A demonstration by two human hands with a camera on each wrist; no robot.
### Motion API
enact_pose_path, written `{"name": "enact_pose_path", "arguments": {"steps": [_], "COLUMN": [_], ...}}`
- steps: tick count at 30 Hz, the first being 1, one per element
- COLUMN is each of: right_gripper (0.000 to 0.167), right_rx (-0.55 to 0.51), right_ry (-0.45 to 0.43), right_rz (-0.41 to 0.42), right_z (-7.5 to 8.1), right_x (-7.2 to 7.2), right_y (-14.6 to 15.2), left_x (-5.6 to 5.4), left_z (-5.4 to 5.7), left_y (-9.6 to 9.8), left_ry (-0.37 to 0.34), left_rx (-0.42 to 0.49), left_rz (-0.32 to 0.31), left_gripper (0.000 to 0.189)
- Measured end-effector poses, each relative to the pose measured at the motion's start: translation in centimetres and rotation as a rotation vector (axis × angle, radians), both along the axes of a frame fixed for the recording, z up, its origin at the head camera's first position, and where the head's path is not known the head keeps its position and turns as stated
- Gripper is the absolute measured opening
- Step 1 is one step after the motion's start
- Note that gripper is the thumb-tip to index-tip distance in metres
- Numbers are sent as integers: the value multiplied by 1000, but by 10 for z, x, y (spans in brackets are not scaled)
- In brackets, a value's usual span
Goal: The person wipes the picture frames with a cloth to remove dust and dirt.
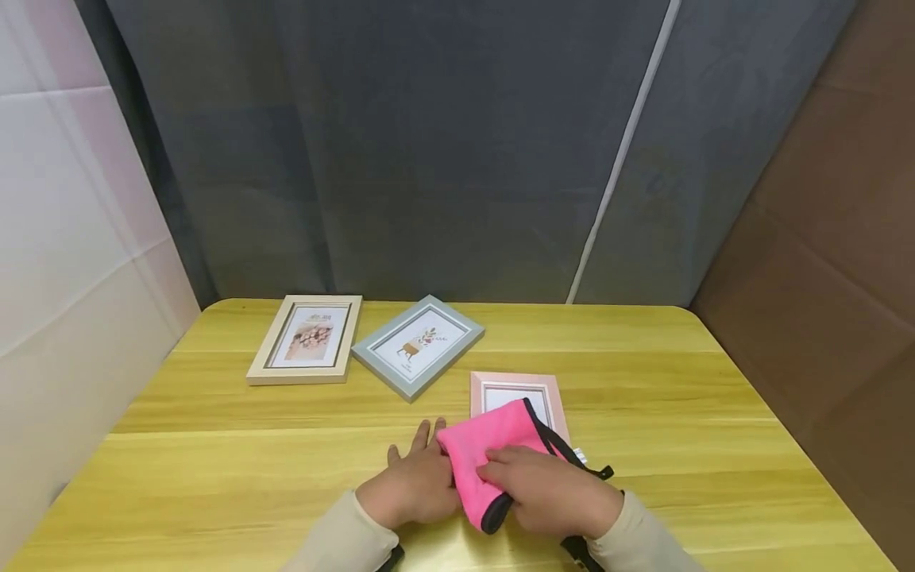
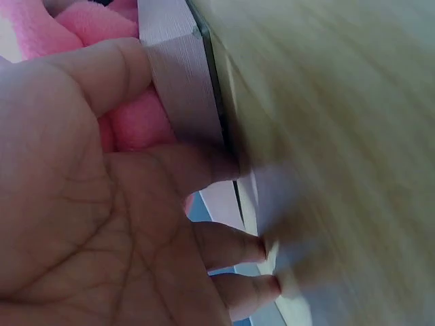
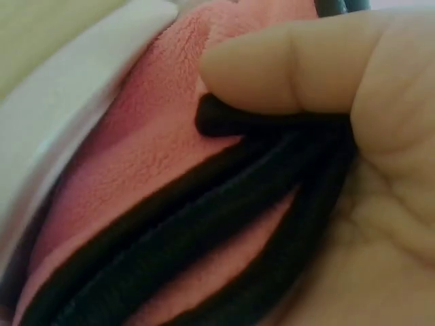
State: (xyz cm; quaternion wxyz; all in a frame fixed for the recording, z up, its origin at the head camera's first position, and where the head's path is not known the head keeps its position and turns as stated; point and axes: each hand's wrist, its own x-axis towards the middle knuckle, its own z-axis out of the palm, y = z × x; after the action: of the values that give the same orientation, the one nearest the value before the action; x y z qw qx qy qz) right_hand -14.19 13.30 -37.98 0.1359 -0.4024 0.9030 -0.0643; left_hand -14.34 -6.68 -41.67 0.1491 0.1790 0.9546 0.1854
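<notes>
A pink picture frame lies on the wooden table, its near part hidden under a bright pink plush cloth with black edging. My right hand grips the folded cloth and presses it on the frame; in the right wrist view the thumb lies over the black trim. Beside the frame's left edge, my left hand spreads its fingers, their tips down by the table. Seen from the left wrist, the thumb touches the frame's side.
Farther back on the table lie a cream picture frame and a grey-blue picture frame, close together. A dark grey curtain hangs behind the table, with a white cloth at left and a brown one at right.
</notes>
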Motion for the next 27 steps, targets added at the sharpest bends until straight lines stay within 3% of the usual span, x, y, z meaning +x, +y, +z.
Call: {"name": "enact_pose_path", "arguments": {"steps": [2, 5, 11, 15, 20, 24, 27], "right_gripper": [45, 52, 61, 61, 54, 49, 55], "right_rx": [15, 24, -3, -49, -121, -127, -95], "right_ry": [26, 35, -2, -28, -39, -68, -85], "right_rz": [-25, -80, -207, -237, -175, -88, -37], "right_z": [-2, -5, -5, -8, -7, 0, 1], "right_x": [-4, -18, -58, -70, -60, -33, -13], "right_y": [-5, -11, -21, -23, -11, 8, 16], "left_x": [0, 0, -2, -2, -1, -1, 0], "left_z": [0, 2, 7, 7, 3, 1, 2], "left_y": [-1, -1, -2, -2, -1, 1, 2], "left_ry": [3, -3, -25, -28, -23, -8, 1], "left_rx": [7, 18, 1, 1, 28, 41, 34], "left_rz": [2, 5, 8, 15, 21, 23, 34], "left_gripper": [71, 71, 68, 70, 70, 73, 74]}}
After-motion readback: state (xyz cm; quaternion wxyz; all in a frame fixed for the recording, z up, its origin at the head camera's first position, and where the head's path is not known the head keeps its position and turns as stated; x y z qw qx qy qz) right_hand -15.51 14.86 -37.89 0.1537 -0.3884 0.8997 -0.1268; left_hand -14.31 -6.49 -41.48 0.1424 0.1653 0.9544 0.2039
